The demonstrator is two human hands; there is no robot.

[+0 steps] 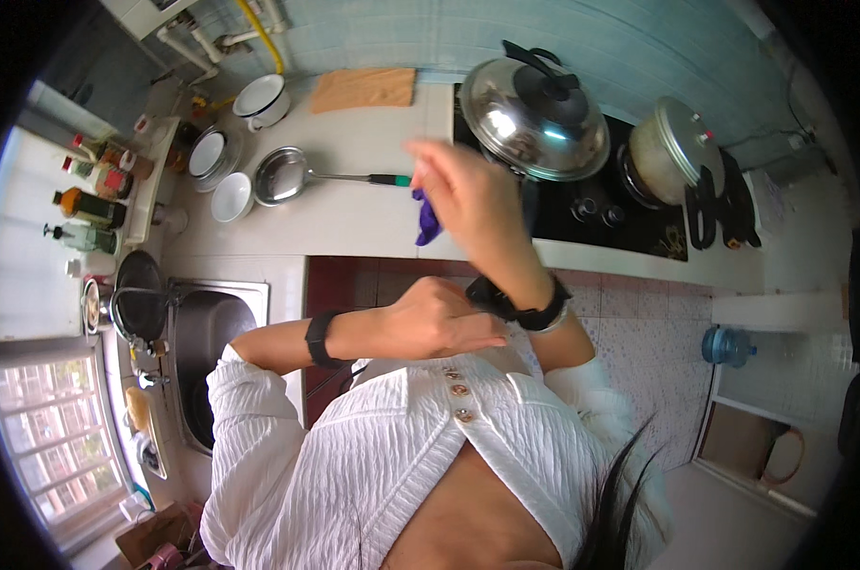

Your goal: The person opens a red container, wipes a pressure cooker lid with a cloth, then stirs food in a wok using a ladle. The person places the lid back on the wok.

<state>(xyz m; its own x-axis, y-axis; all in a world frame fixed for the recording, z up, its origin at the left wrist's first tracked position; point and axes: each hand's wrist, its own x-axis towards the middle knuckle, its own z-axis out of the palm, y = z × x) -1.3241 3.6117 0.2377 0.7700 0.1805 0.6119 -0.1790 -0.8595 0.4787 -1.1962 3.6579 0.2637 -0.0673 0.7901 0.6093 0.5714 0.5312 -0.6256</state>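
Note:
My right hand (465, 192) is raised over the counter's front edge, blurred, with a black watch and a bracelet at its wrist. It overlaps a purple cloth (428, 219); whether it touches the cloth is unclear. My left hand (433, 320), with a black band at the wrist, is in front of my chest, fingers bent and pointing towards the right wrist. Its palm side is hidden. A steel ladle or strainer (282, 176) lies on the counter, its black and green handle reaching towards my right hand.
A lidded steel wok (537, 121) and a pressure cooker (676, 149) stand on the black hob (637, 239). Several bowls (232, 197), an enamel mug (262, 100) and an orange cloth (364, 90) are on the counter. Left are a sink (216, 320) and bottles (91, 206).

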